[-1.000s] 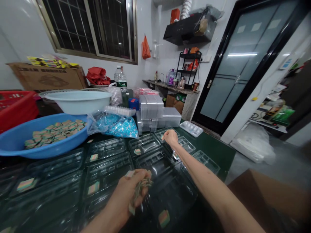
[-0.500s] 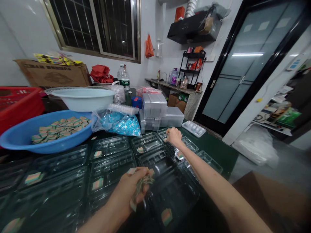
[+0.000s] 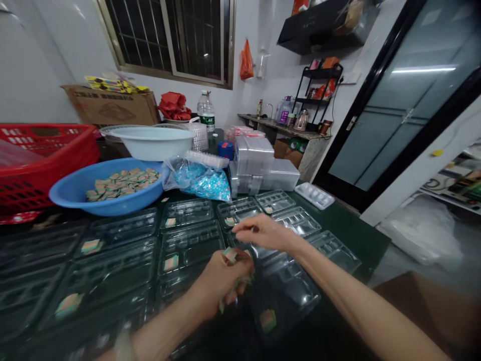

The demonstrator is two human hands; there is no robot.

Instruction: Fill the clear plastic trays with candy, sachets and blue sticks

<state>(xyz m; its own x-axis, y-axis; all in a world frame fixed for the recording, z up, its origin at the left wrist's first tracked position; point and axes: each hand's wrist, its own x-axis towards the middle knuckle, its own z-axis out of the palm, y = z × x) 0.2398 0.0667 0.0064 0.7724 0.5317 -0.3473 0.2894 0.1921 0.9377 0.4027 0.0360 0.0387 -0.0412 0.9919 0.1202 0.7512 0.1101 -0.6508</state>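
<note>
My left hand (image 3: 229, 276) is closed around a bunch of small striped pieces (image 3: 230, 254) in pink, cream and green, above the clear plastic trays. Just above and to its right is my right hand (image 3: 263, 231), palm down, fingers stretched and slightly apart, with nothing visible in them. Compartmented clear trays (image 3: 191, 250) lie in rows on the dark green table. Several hold a small striped stack, such as the piece (image 3: 171, 262) left of my left hand and another (image 3: 268, 320) near the front. The far tray (image 3: 277, 200) has a piece in its corner.
A blue basin (image 3: 108, 203) full of striped pieces stands at the left, by a red basket (image 3: 45, 160). Behind the trays are a bag of blue wrapped items (image 3: 210, 185), clear plastic boxes (image 3: 255, 155) and a white tray (image 3: 314, 194).
My right hand has come back from the far tray toward my left hand, and a striped piece now shows in that tray. The view has shifted, so the scene sits further right.
</note>
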